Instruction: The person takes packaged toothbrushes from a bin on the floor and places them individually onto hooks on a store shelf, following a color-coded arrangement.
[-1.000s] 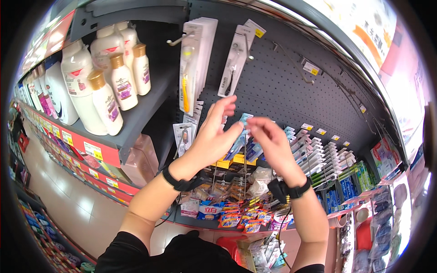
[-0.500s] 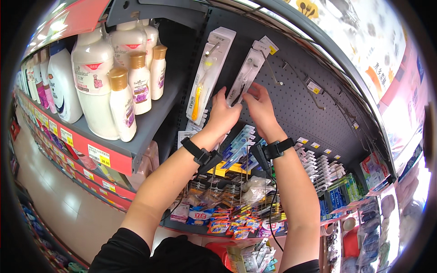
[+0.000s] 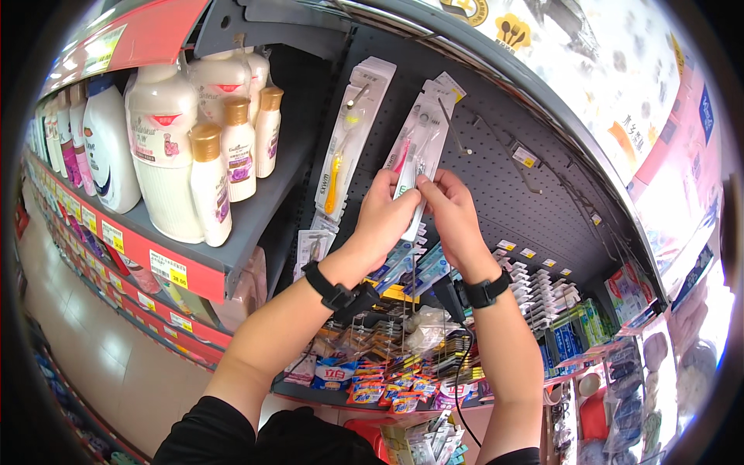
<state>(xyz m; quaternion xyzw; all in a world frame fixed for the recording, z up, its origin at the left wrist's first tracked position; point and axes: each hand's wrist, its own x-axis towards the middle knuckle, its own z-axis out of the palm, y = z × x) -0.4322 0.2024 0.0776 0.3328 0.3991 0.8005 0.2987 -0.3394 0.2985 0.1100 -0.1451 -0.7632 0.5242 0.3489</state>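
Observation:
A long toothbrush pack (image 3: 406, 221) is pinched between my left hand (image 3: 380, 219) and my right hand (image 3: 452, 213), its lower end sticking out below my fingers. Behind it, more packaged toothbrushes (image 3: 426, 116), one with a pink handle, hang on a metal hook; whether the held pack is also on that hook I cannot tell. To the left of my hands hangs another row of packs (image 3: 353, 128), its front one showing a yellow toothbrush (image 3: 333, 182). Black straps with small dark devices circle both wrists.
White lotion bottles (image 3: 163, 139) stand on a shelf at the left. Bare metal hooks (image 3: 527, 174) jut from the dark pegboard (image 3: 488, 170) on the right. Toothpaste boxes (image 3: 573, 341) and bagged goods (image 3: 372, 380) lie below. A thin cable (image 3: 459, 372) hangs by my right forearm.
My hands have come down slightly and closer together, and now a toothbrush pack juts out below them. A pink handle shows on the hanging pack behind.

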